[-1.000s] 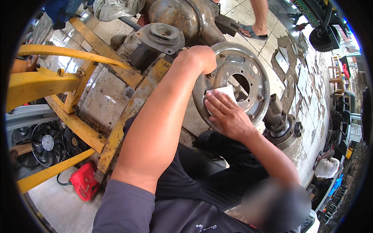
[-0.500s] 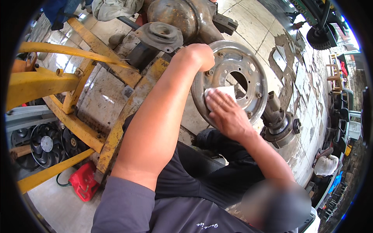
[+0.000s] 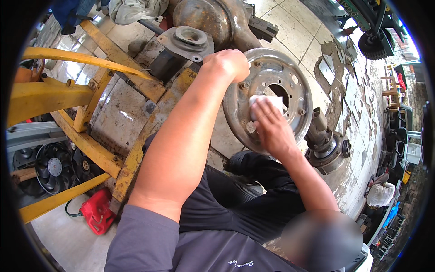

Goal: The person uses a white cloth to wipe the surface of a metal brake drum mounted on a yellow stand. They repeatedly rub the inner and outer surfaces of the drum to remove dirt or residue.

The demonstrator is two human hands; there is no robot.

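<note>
Two hands work on the round grey metal backing plate [image 3: 272,102], which stands on edge just right of centre, fixed on the rusty axle housing [image 3: 213,18] that runs up to 12 o'clock. Our right hand [image 3: 271,129] lies flat, fingers together, pressing a pale folded cloth [image 3: 267,100] against the plate's face beside the centre hole. Our left hand [image 3: 229,63] is closed in a fist on the plate's rim at about 10 o'clock; whether the grip wraps the edge we cannot tell.

To wipe well, we judge it best to keep the cloth flat under the palm, brace the rim firmly, and work around the studs in small arcs, refolding to a clean face.

At 4 o'clock of the plate the hub end of the axle [image 3: 328,147] juts out. A yellow steel frame [image 3: 90,90] spreads toward 9 o'clock. One container shows: a red jerrycan [image 3: 97,211] on the floor at 7 o'clock, closed, contents hidden.
</note>
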